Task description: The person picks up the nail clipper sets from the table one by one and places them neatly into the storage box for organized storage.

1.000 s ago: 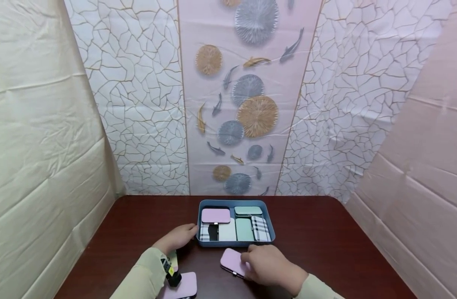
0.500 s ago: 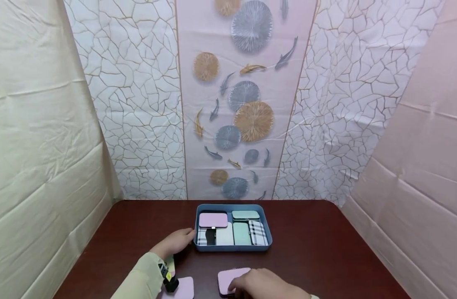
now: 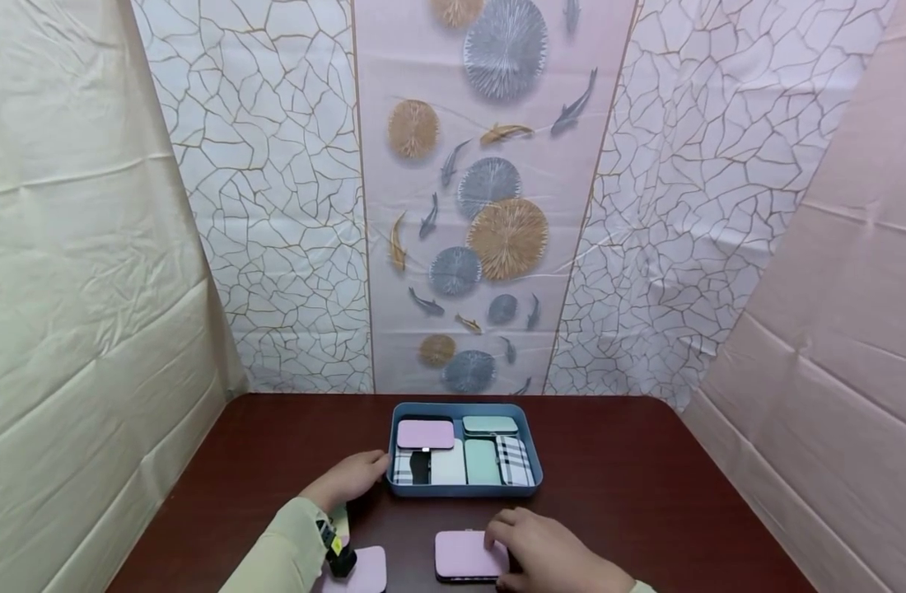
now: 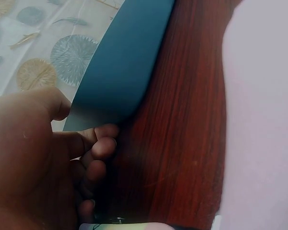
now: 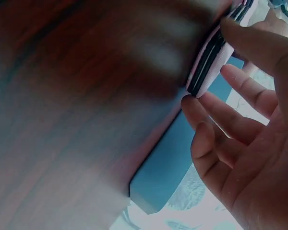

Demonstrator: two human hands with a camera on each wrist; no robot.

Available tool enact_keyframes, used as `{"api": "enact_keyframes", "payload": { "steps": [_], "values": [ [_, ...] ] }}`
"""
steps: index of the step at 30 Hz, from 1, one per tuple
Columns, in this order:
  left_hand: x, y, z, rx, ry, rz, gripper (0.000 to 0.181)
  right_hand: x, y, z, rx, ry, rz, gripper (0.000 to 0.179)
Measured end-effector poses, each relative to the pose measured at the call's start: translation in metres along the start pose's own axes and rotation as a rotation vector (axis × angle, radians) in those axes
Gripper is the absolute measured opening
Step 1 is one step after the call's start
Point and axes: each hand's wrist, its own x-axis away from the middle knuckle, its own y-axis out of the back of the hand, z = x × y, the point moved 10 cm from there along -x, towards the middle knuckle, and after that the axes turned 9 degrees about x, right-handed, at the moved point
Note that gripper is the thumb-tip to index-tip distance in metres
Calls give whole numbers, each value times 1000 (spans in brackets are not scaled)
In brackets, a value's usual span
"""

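Note:
At the near left side of a blue tray [image 3: 464,491], my left hand [image 3: 349,480] holds its wall. In the left wrist view the thumb is behind the tray wall [image 4: 120,57] and the fingers curl in front. My right hand [image 3: 553,556] grips the right end of a small pink clasp case [image 3: 460,554] in front of the tray. The right wrist view shows thumb and fingertips at the edges of the case [image 5: 209,62], whose rim is dark. In the tray lie another pink case [image 3: 426,433], mint cases [image 3: 483,461], a white one [image 3: 448,463] and plaid ones [image 3: 514,459].
Under my left wrist lie a further pink case [image 3: 369,567] and a yellowish one [image 3: 339,520]. All stand on a dark red wooden table [image 3: 616,461]. Patterned cloth [image 3: 290,247] hangs behind it, with plain cloth walls at both sides.
My right hand has turned the pink case from a slant to nearly parallel with the tray; its clasp has gone from the near edge to the far one. My left hand keeps its place.

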Motion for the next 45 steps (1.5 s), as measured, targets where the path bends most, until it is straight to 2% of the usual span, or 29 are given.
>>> {"api": "enact_keyframes", "payload": {
  "steps": [3, 10, 15, 19, 24, 27, 30, 35, 42, 45],
  "values": [
    [-3, 0, 5, -1, 11, 13, 77, -1, -1, -2, -4, 0, -5, 28],
    [15, 5, -20, 31, 35, -28, 65, -2, 1, -3, 4, 3, -36, 28],
    [19, 5, -24, 23, 33, -33, 62, -4, -4, -5, -38, -36, 22, 28],
    [19, 5, -25, -10, 21, -28, 67, -5, -6, -2, -32, -19, 27, 27],
    [19, 4, -22, 19, 42, -40, 65, -5, -2, 7, 29, 74, -41, 26],
    [19, 4, -21, 9, 47, -49, 62, -4, 4, 14, 79, 135, -121, 26],
    [20, 4, -22, 0, 50, -55, 62, -6, 12, 16, 104, 155, -186, 28],
    [20, 4, -23, -3, 48, -56, 62, -22, 27, 13, 76, 114, -224, 28],
    [20, 4, -24, 21, 33, -45, 62, -55, 39, 5, -6, 52, -191, 26],
    [14, 2, -16, 4, 1, -12, 71, -68, 41, 1, -11, 33, -188, 27]
  ]
}}
